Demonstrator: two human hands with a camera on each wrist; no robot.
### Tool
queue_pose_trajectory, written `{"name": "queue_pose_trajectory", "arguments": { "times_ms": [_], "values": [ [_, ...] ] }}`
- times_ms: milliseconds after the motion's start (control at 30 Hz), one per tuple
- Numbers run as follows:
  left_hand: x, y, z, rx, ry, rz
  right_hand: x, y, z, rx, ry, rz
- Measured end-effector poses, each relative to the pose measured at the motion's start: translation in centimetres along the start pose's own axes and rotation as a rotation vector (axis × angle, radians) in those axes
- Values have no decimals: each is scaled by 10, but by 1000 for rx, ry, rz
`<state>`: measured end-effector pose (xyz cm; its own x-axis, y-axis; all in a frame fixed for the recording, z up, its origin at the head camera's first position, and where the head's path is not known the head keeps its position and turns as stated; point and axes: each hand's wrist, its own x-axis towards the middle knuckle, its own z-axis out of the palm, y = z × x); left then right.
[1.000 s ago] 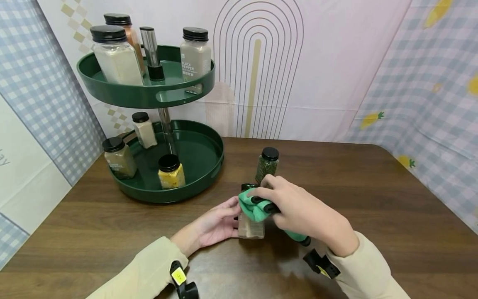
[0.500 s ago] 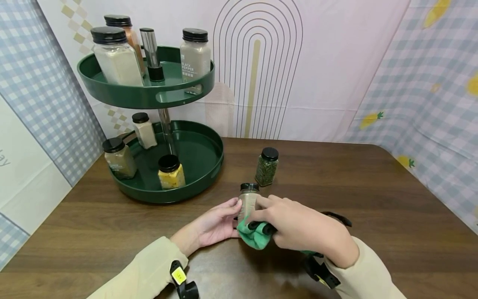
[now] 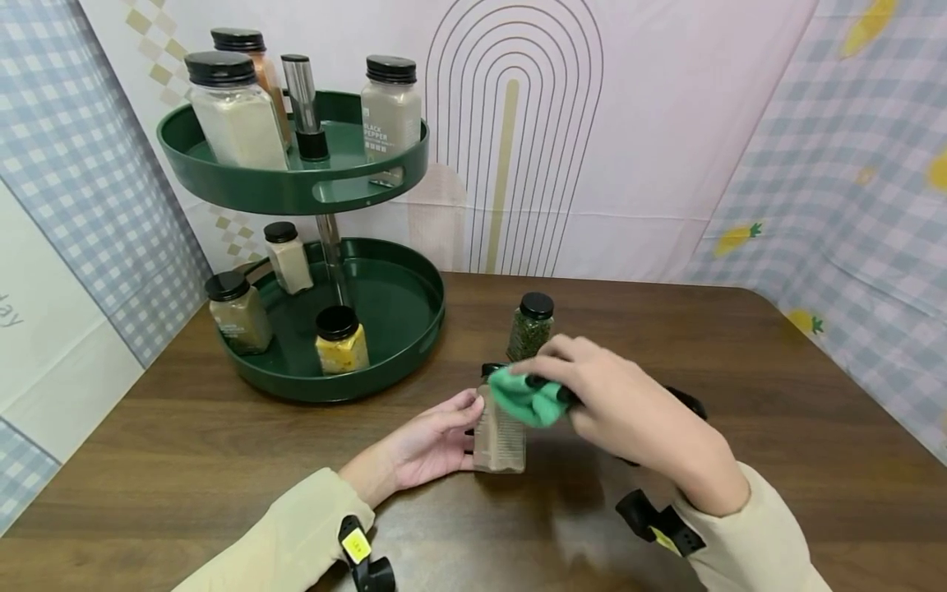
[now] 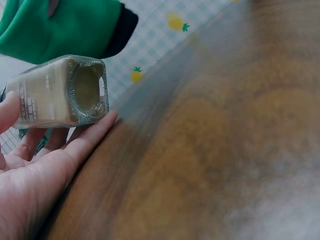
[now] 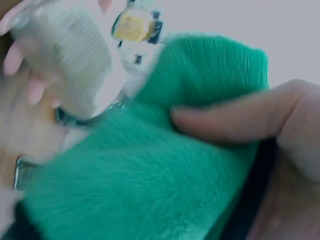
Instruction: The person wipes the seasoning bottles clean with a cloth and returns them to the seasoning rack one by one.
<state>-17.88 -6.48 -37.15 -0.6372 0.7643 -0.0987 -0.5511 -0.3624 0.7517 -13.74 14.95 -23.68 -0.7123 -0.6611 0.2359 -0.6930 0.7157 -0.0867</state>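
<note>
In the head view my left hand (image 3: 423, 446) grips a clear square spice jar (image 3: 500, 444) of beige powder from its left side. The thumb lies on the near side and the other fingers are behind it. The jar's glass base (image 4: 87, 91) faces the left wrist camera. My right hand (image 3: 621, 403) pinches a bunched green cloth (image 3: 527, 398) with dark edging. The cloth is at the upper part of the jar and covers some of its black lid. In the right wrist view the thumb (image 5: 220, 122) presses into the cloth's folds.
Behind the held jar stands a jar of green herbs (image 3: 529, 333) on the wooden table (image 3: 666, 345). A two-tier green rack (image 3: 329, 386) at the left carries several black-lidded spice jars, among them a yellow one (image 3: 343, 349). Patterned fabric (image 3: 651, 123) hangs behind.
The cloth in my right hand went from the jar's upper part down to its base, then back up and slightly right. My left hand and the jar stay in almost the same place.
</note>
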Motion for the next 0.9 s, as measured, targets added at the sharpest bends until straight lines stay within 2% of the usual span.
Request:
{"name": "queue_pose_trajectory", "arguments": {
  "times_ms": [67, 167, 600, 700, 900],
  "values": [
    [0, 0, 0, -7, 0, -3, 3, 1, 3, -48, 40, 52],
    [0, 0, 1, -15, 1, -2, 6, 1, 10, -78, 8, 89],
    [1, 1, 1, -14, 17, -4, 0, -7, 10, 30, -197, 25],
    [1, 0, 1, 2, 13, -4, 0, -12, 11, 31, -244, 35],
    [1, 0, 1, 13, -2, -10, -3, -21, 14, -33, -294, -6]
  ]
}}
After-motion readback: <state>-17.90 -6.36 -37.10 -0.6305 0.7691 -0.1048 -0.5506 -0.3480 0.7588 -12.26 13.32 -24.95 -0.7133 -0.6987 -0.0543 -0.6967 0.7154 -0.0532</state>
